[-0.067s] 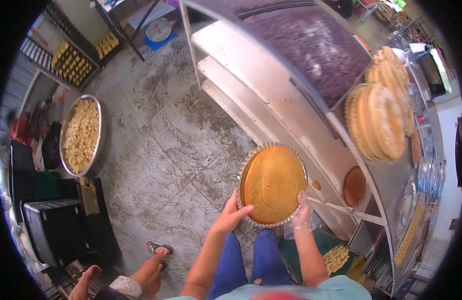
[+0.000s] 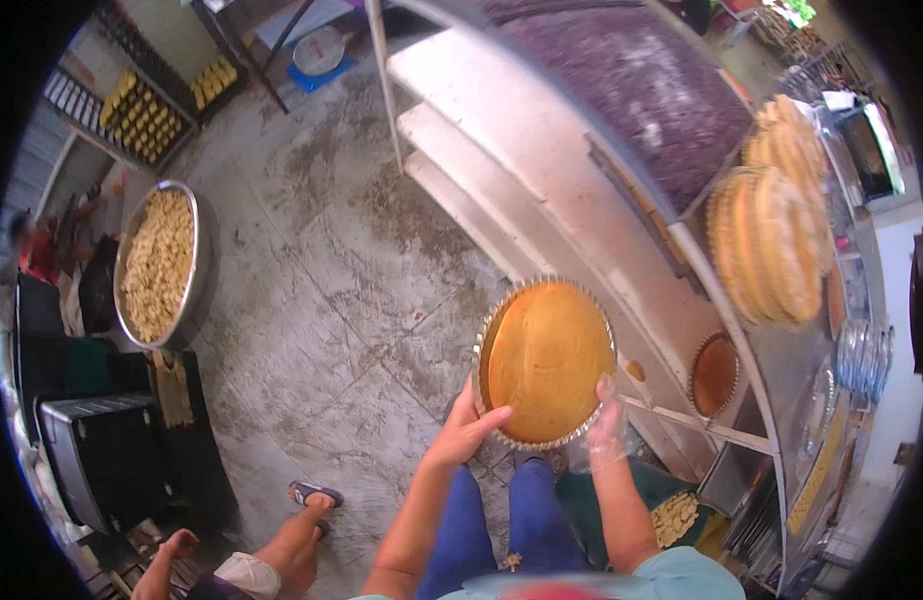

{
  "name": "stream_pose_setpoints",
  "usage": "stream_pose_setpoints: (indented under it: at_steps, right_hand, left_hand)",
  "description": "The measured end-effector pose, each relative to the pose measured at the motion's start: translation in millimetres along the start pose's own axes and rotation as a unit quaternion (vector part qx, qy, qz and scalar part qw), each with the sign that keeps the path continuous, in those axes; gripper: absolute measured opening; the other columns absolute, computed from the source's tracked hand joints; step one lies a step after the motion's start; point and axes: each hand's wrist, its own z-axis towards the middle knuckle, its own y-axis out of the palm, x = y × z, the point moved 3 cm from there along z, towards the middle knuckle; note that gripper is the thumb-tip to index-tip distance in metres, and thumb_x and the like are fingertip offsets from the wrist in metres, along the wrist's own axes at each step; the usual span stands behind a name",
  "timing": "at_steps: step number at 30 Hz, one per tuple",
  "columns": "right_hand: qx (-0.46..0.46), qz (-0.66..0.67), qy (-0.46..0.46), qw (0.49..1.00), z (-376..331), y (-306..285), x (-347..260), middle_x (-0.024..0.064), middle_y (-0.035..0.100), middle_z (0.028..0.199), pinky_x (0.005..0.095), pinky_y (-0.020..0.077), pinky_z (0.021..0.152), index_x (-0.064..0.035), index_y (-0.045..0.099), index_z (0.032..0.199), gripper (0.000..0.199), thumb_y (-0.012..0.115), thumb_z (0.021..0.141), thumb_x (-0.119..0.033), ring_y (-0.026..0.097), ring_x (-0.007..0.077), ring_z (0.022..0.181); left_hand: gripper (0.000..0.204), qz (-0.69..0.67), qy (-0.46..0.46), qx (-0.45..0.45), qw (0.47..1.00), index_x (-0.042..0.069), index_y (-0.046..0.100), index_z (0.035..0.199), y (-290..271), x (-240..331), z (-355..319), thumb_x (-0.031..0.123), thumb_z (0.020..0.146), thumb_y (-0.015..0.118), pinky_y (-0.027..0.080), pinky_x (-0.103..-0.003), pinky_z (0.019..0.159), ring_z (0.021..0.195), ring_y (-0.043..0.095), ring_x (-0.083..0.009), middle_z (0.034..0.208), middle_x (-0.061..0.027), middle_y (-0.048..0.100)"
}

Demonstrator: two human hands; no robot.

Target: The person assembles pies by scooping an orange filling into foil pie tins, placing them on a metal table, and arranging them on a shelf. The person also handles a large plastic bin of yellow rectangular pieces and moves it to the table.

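Observation:
A round golden-brown cake [image 2: 552, 360] sits in a fluted metal pan [image 2: 496, 312], held out above my knees. The cake lies off-centre, leaving a gap along the pan's left side. My left hand [image 2: 466, 432] is closed on the lower left rim, thumb over the front edge and fingers partly hidden behind. On the lower right rim is my right hand [image 2: 606, 425], in a loose clear plastic glove, gripping the same pan. Both hands touch only this pan.
At my right stands a metal shelf rack [image 2: 542, 210] with stacked flat round cakes [image 2: 767, 245] beside a dark purple slab [image 2: 632, 100]. Another fluted pan [image 2: 715, 375] sits lower. A large metal basin [image 2: 162, 265] of pale pieces and another person's foot [image 2: 317, 494] are leftward.
The pan has tilted slightly and risen a little in the picture, still between both hands. The surroundings have shifted slightly with my head.

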Motion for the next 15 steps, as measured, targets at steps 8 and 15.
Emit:
stream_pose_setpoints:
  at_steps: [8,15]
  right_hand:
    - [-0.13,-0.113,-0.015,0.985,113,41,74,0.0089,0.055,0.118,0.0383,0.0401,0.097,-0.0008,0.05,0.12,0.039,0.058,0.085,-0.017,0.052,0.0213,0.11]
    - [-0.151,0.053,-0.043,0.986,211,160,58,0.0123,0.054,0.122,0.0393,0.0417,0.097,-0.0002,0.046,0.126,0.046,0.056,0.087,-0.022,0.054,0.0248,0.109]
  left_hand:
    - [0.077,0.025,0.137,-0.01,0.99,0.0,0.012,0.142,-100,15,79,0.008,0.083,0.062,0.028,-0.034,0.105,0.128,0.033,-0.0219,0.14,-0.0129,0.03]
    - [0.08,0.019,0.132,0.004,0.991,0.008,0.01,0.145,-133,42,93,0.013,0.084,0.061,0.038,-0.038,0.097,0.123,0.041,-0.0269,0.148,-0.0139,0.017]
